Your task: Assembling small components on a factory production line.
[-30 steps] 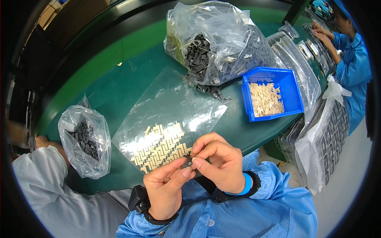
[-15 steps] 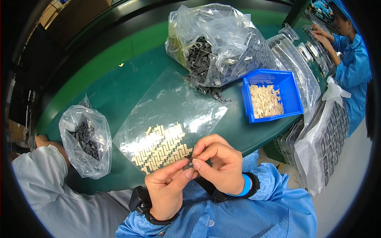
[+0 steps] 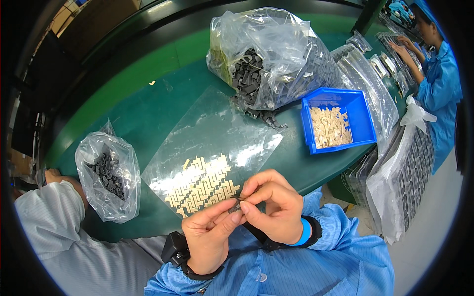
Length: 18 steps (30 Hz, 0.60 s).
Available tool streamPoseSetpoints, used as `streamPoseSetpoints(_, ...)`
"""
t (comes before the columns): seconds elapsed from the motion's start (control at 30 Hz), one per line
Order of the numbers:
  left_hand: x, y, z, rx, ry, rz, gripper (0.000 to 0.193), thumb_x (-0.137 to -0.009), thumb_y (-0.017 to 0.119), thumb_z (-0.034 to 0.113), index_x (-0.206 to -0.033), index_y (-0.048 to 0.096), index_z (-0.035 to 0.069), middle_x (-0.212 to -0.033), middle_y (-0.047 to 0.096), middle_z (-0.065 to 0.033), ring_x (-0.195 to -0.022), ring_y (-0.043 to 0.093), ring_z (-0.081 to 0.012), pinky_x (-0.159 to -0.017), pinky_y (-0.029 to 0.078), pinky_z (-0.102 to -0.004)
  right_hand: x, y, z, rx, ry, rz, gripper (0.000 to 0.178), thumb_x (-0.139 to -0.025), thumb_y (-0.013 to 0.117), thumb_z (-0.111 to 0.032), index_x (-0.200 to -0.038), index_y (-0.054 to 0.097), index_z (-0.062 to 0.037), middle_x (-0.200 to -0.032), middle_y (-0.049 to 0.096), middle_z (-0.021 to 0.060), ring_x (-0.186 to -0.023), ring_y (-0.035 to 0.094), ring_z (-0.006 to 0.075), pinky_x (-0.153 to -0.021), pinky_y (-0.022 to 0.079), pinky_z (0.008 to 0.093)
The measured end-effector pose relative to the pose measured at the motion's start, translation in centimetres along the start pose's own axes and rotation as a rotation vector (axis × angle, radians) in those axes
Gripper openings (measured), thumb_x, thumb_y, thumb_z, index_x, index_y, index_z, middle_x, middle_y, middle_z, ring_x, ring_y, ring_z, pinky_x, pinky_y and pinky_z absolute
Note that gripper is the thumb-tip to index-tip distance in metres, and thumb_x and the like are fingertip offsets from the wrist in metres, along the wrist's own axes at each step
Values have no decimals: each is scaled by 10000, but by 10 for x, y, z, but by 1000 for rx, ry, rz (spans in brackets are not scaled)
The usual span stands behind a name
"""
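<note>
Both my hands meet low in the middle, over the near edge of the table. Between thumb and index finger, my left hand [image 3: 210, 237] pinches a small dark plastic part [image 3: 236, 206]. Thumb and fingertips of my right hand [image 3: 271, 207] close on the same part from the other side. My fingers hide much of its shape. Just beyond them lies a clear sheet [image 3: 207, 123] carrying rows of cream-coloured die-cut pieces [image 3: 202, 185].
A large clear bag [image 3: 281, 59] spills dark plastic parts [image 3: 247, 74] at the back. To its right stands a blue bin [image 3: 366, 116] of small tan pieces [image 3: 330, 127]. A smaller bag [image 3: 108, 177] of dark parts sits left, beside a grey-sleeved person. Another person in blue works far right.
My right fingertips have shifted slightly over the dark plastic part, covering more of it. Both hands stay in nearly the same place. The far-right person's hands have moved a little.
</note>
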<state>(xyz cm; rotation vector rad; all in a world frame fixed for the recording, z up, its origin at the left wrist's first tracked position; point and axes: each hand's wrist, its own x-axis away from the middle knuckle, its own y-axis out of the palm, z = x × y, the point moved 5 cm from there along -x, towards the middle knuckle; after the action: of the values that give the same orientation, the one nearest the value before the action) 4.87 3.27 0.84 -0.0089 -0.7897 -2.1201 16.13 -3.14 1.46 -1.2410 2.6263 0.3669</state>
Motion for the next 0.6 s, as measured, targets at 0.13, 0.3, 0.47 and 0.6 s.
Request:
streamPoseSetpoints(0.13, 0, 1, 1, 8, 1, -10, 223, -767, 574, -73, -990, 566, -85, -886, 617, -188, -794, 625, -223, -767, 524, -342, 0, -1, -1, 17, -17, 27, 104, -687, 646, 25, -714, 551, -6, -841, 541, 87, -735, 541, 157, -646, 436, 248)
streamPoseSetpoints(0.3, 0, 2, 2, 39, -29, -10, 185, -786, 554, -56, -967, 579, -79, -909, 612, -186, -828, 618, -232, -769, 527, -352, 0, 0, -2, 34, -55, 22, 104, -684, 646, 27, -714, 552, -6, -840, 542, 86, -735, 541, 157, -646, 437, 249)
streamPoseSetpoints(0.47, -1, 2, 2, 52, -26, -24, 173, -792, 549, -50, -959, 583, -77, -912, 611, -193, -837, 617, -240, -771, 527, -357, 0, 0, -3, 40, -72, 20, 105, -682, 649, 25, -712, 553, -6, -837, 544, 88, -734, 542, 158, -644, 438, 250)
streamPoseSetpoints(0.6, -1, 1, 2, 59, -31, -25, 168, -794, 551, -44, -954, 585, -76, -912, 610, -197, -832, 619, -243, -773, 525, -361, 0, 0, -3, 36, -61, 29, 105, -682, 650, 23, -711, 553, -5, -833, 545, 90, -728, 542, 156, -641, 438, 248)
